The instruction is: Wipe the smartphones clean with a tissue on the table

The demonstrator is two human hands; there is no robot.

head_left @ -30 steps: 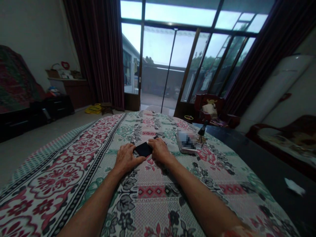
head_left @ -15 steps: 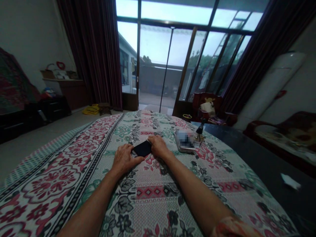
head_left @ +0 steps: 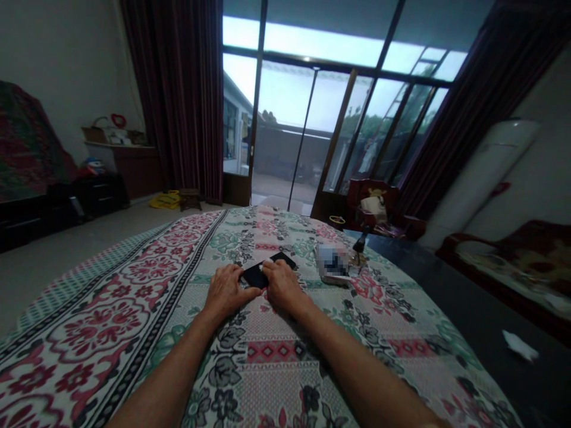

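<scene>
A flat black rectangular thing [head_left: 255,277], shaped like a phone, lies slantwise on the flowered tablecloth [head_left: 276,324]. My left hand [head_left: 225,290] grips its left end, fingers along the far edge and thumb along the near one. Across its middle lies my right hand [head_left: 282,285], fingers bent and closed over it, so that part is hidden. Beyond those knuckles the black right end sticks out. Any detail on its surface is too dark to make out.
Right of my hands lies a box [head_left: 332,279] with a blurred-out top. Behind it stands a dark-necked bottle [head_left: 360,241]. A black surface [head_left: 450,297] with a white crumpled piece [head_left: 520,345] borders the cloth at right. Beyond the table are a wooden chair [head_left: 375,193] and glass doors [head_left: 289,137].
My right hand has moved from the black thing's right end inward to its middle, baring that end. My left hand keeps its hold. The view has tilted slightly upward.
</scene>
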